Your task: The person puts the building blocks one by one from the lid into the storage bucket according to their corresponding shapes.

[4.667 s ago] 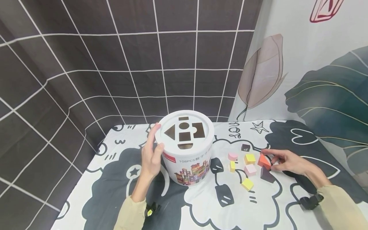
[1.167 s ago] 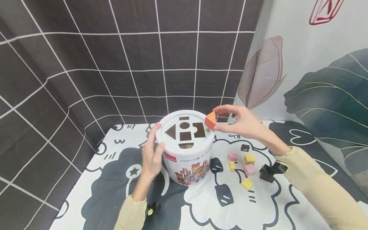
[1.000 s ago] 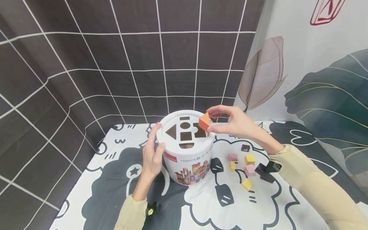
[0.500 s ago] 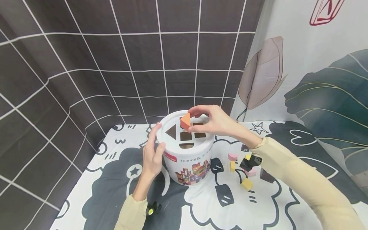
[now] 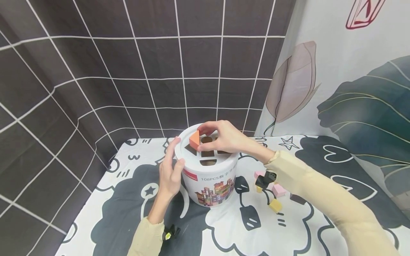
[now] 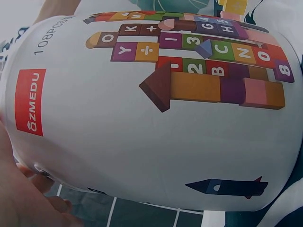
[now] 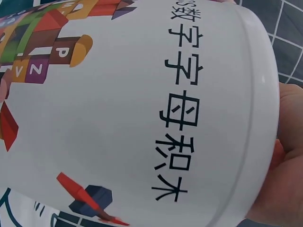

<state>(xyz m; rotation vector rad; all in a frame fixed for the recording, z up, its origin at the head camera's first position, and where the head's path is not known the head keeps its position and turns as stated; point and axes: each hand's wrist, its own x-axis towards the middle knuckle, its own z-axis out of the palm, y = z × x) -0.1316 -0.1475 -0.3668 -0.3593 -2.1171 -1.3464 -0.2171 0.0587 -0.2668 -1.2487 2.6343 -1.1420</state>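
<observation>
The right hand (image 5: 222,137) is pinching an orange triangular block (image 5: 193,140) over the triangular hole (image 5: 191,149) near the left edge of the lid (image 5: 192,162); the left hand (image 5: 169,173) is resting extended fingers against the bucket (image 5: 209,188).

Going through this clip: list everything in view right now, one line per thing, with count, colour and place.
Bucket: 1, white with colourful print, standing on the cloth
Lid: 1, white, on the bucket
Orange block: 1, orange, held over the lid
Pink blocks: at least 2, pink, right of the bucket
Yellow blocks: at least 2, yellow, near the pink blocks
Dark block: at least 1, near-black, right of the pink blocks
Cloth: 1, white and dark grey, under everything
Grid backdrop: 1, dark grey, behind
Leaf backdrop: 1, white, behind at right
Wrist devices: 2, black, one per arm
Sleeves: 2, beige, both arms
Left hand: 1, bare, on the bucket's left side
Right hand: 1, bare, pinching the orange block
</observation>
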